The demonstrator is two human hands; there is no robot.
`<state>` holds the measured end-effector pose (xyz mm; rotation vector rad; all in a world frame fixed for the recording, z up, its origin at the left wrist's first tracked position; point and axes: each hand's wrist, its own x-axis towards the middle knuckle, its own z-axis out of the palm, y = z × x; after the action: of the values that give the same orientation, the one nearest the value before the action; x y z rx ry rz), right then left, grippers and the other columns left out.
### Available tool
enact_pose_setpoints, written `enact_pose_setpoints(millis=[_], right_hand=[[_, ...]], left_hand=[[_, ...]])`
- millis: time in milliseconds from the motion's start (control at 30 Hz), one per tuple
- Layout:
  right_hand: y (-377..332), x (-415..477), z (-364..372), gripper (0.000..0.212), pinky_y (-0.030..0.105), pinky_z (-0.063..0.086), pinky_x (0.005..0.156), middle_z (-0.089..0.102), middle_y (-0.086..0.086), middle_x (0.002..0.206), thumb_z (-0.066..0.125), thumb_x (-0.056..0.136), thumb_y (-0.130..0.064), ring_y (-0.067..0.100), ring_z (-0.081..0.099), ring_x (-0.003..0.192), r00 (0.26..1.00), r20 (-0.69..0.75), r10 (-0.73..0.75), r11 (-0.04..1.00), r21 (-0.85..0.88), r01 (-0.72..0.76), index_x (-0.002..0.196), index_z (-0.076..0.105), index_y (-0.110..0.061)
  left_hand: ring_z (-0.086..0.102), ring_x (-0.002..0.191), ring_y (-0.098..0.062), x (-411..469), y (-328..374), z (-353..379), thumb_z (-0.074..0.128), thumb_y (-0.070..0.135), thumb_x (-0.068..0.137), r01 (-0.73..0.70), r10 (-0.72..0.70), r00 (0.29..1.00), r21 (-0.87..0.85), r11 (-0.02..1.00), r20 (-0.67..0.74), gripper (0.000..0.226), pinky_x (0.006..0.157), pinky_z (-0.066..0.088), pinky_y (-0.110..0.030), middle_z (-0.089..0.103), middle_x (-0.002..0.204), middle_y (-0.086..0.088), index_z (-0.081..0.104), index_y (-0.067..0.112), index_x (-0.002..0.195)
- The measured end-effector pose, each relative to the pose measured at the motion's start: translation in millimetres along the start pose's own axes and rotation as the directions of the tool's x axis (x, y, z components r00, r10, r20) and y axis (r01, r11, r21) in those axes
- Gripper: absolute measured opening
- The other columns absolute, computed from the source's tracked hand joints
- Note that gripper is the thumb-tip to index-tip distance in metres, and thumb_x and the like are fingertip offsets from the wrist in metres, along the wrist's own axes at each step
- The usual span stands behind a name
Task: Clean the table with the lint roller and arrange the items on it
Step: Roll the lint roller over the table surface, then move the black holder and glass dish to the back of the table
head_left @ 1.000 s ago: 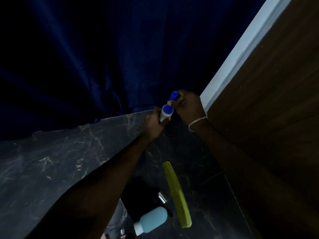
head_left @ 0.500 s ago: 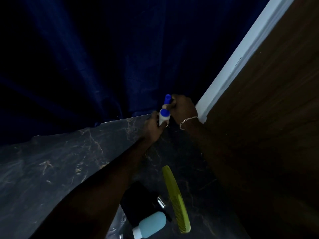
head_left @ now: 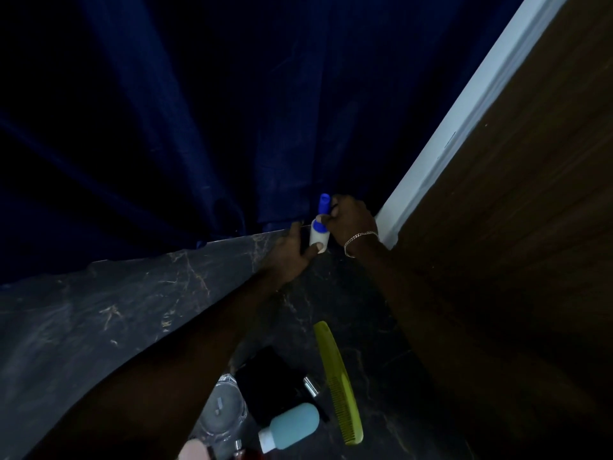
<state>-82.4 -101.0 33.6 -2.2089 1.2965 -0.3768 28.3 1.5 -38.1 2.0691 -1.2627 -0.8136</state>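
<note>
Now both hands on lint roller [head_left: 319,234], right hand [head_left: 348,218] gripping handle, left hand [head_left: 293,254] pinching roll

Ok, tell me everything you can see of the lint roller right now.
The lint roller has a white roll with a blue collar and a blue handle standing up from it, plastic by the look. It is upright at the table's far edge, by the blue curtain. The left hand grips the roll; the right hand holds the handle.
</note>
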Motion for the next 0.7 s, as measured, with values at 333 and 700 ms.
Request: enact_pose_setpoints(millis=[333,700], right_hand=[[22.5,-41.7,-0.5,0.061,0.048,0.053,0.089,0.063,0.010,0.116,0.075,0.074,-0.048,0.028,0.060,0.108,0.999,-0.049,0.020,1.000,-0.022,-0.021,0.122,0.055,-0.017],[-10.8,-163.6,-23.8,0.064,0.022,0.033,0.104,0.056,0.008,0.137,0.065,0.086,-0.051,0.023,0.053,0.125,0.953,-0.088,-0.290,0.955,-0.090,0.282,0.134,0.052,-0.012]], left_hand=[[0.042,0.141,-0.031,-57.1,6.1,-46.3,0.045,0.061,0.099,-0.129,0.138,0.990,0.279,0.952,-0.011,0.076,0.114,0.040,-0.048,0.034,0.158,-0.012,0.019,0.022,0.159],[0.013,0.156,-0.027,-169.5,13.7,-62.2,0.032,0.064,0.102,-0.167,0.232,0.971,0.526,0.834,-0.059,0.074,0.125,0.020,-0.051,0.016,0.169,-0.011,0.013,0.024,0.161]])
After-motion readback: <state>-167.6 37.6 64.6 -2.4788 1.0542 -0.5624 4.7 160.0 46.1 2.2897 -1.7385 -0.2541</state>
